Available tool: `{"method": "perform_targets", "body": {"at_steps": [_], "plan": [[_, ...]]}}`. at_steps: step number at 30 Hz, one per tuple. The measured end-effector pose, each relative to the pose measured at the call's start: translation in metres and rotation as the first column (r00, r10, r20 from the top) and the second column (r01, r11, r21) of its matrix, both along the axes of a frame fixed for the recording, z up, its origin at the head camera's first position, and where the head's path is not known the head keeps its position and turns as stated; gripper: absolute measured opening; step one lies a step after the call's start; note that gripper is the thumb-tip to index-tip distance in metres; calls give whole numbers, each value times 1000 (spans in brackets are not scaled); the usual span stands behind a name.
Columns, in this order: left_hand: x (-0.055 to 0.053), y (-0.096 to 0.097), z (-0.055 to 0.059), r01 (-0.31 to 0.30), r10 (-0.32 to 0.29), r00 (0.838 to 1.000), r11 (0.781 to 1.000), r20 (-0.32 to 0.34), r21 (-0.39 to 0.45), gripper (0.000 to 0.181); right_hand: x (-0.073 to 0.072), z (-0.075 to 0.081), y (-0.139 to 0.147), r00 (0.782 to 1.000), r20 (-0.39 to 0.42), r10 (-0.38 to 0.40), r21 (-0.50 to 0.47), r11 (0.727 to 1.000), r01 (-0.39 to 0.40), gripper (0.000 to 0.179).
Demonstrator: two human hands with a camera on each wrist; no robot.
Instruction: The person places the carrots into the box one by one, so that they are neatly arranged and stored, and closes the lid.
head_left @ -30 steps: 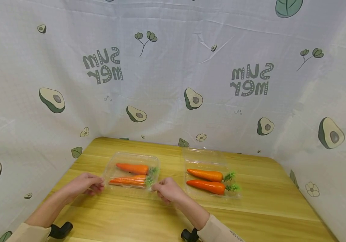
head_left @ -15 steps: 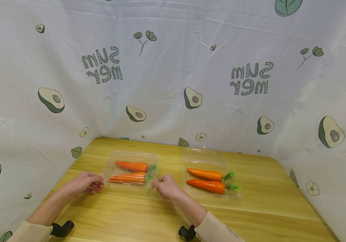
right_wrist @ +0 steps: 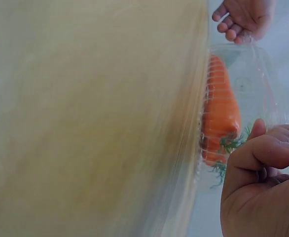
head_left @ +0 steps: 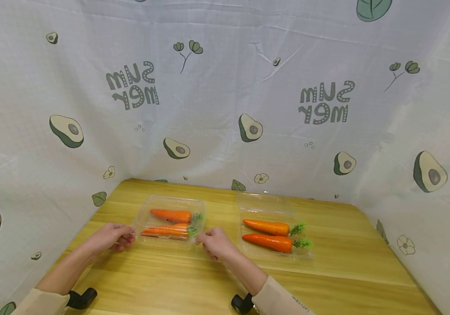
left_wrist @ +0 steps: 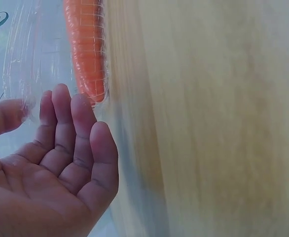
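A clear plastic clamshell box [head_left: 158, 202] with its lid down sits at the left of the table, two carrots [head_left: 171, 215] with green tops showing inside. At its front left corner my left hand [head_left: 111, 237] pinches the rim between thumb and fingers; the left wrist view has the thumb [left_wrist: 9, 116] right at the plastic edge. My right hand [head_left: 218, 243] pinches the front right corner, its index finger and thumb curled together in the right wrist view. To the right lies a second clear clamshell box [head_left: 266, 202], lid raised, with two carrots [head_left: 268, 242] lying in its tray.
Both boxes rest on a wood-grain table [head_left: 162, 284]. A white curtain [head_left: 209, 96] printed with avocados hangs behind the table and along both sides. Black wrist mounts [head_left: 82, 299] sit below both forearms.
The left box has shifted slightly away from me, with both hands keeping their hold at its front corners. The right box has not moved.
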State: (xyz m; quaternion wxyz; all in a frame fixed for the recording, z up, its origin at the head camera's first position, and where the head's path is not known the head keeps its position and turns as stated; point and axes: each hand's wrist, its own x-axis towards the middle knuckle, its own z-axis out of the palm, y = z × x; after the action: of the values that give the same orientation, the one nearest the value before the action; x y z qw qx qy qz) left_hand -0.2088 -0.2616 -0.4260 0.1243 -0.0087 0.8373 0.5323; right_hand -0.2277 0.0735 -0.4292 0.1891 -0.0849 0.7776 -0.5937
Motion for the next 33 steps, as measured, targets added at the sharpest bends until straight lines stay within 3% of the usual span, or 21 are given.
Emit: {"method": "perform_targets", "body": {"at_steps": [7, 12, 15, 18, 22, 26, 33], "plan": [[0, 1, 6, -83, 77, 995, 993, -69, -86, 37, 3, 5, 5, 999, 4, 36, 27, 999, -36, 28], [3, 3, 16, -138, 101, 980, 966, -173, -218, 35, 5, 10, 11, 999, -12, 53, 53, 997, -52, 30], [6, 9, 21, -195, 121, 957, 941, -262, -276, 37, 6, 13, 15, 998, -35, 59, 92, 994, -56, 31], [8, 17, 26, -264, 143, 918, 916, -369, -302, 36, 8, 17, 19, 996, -67, 66, 138, 989, -57, 32], [10, 28, 31, -316, 147, 873, 897, -465, -308, 35, 11, 22, 24, 992, -104, 74, 175, 983, -55, 33], [10, 38, 37, -312, 127, 849, 904, -513, -293, 35, 12, 27, 29, 986, -145, 86, 231, 972, -51, 35], [10, 62, 48, -245, 38, 801, 931, -597, -270, 32, 13, 37, 41, 977, -185, 101, 298, 954, -42, 40]]}}
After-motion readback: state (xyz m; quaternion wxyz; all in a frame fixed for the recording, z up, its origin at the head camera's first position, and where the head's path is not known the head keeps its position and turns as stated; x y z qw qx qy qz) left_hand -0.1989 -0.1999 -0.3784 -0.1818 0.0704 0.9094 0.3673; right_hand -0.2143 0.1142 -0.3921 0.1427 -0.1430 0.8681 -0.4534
